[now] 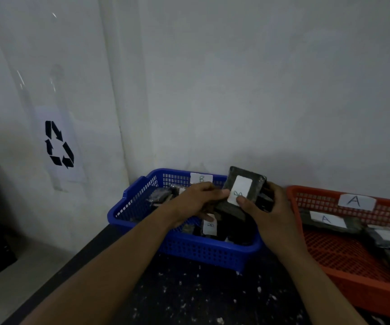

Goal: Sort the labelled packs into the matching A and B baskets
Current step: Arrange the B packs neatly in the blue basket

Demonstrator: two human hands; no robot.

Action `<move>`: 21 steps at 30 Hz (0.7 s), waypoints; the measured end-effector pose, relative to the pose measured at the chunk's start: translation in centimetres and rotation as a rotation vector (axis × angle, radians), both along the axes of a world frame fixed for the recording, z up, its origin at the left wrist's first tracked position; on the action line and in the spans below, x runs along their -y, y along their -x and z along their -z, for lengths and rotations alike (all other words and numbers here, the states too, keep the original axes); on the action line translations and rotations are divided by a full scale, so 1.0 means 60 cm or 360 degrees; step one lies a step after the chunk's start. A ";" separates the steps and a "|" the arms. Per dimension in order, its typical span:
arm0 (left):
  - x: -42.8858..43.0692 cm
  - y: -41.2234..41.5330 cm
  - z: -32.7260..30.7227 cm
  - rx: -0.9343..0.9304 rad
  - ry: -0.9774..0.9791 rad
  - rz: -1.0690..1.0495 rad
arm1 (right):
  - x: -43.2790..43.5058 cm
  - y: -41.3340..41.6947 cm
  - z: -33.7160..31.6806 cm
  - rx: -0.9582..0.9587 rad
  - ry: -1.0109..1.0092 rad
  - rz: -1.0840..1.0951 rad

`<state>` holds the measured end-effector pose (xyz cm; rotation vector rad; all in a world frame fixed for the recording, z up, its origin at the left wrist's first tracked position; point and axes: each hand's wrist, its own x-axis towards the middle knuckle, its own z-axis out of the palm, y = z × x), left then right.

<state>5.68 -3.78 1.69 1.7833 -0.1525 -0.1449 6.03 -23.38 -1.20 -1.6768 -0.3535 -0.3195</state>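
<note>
I hold a dark pack [250, 178] upright over the blue basket [142, 208], its white label facing me. My right hand [271, 216] grips it from the right side, thumb pressed on the label's lower edge and fingers curled behind. The letter under my thumb looks like a B, though the light is dim and I cannot be sure. My left hand [197, 200] is just left of the pack, its fingers curled over another dark bundle [226, 208] that touches the pack's lower edge. Both hands hang above the middle of the blue basket, which carries a B tag [201, 178] on its far wall and holds several more dark packs, one labelled pack [210, 227] lying right under my left wrist. The orange basket [329, 256] sits touching it on the right, marked with an A tag [356, 201], and a pack with an A label [326, 219] lies along its far side. Both baskets stand on the dark speckled table [201, 299] against the wall.
</note>
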 end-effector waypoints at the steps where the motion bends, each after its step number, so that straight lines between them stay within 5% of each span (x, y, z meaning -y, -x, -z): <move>1: -0.007 0.001 0.002 0.0024 -0.0031 0.0008 | -0.002 -0.001 0.002 0.0006 -0.0010 0.0024; 7: -0.095 -0.019 -0.007 0.0142 -0.0139 -0.0438 | -0.021 -0.009 0.014 0.0135 -0.0187 0.0226; 10: -0.170 -0.045 0.004 0.0220 -0.0908 -0.0675 | -0.031 -0.021 0.012 0.0186 -0.0202 0.0283; 13: -0.215 -0.064 0.023 0.0107 -0.1532 -0.0474 | -0.042 -0.033 0.015 0.0156 -0.0198 0.0196; 16: -0.210 -0.083 0.048 0.0043 -0.1557 -0.0265 | -0.049 -0.037 0.021 0.0099 -0.0079 0.0134; 21: -0.211 -0.106 0.069 0.0128 -0.1910 -0.0395 | -0.051 -0.033 0.020 0.0123 0.0050 0.0173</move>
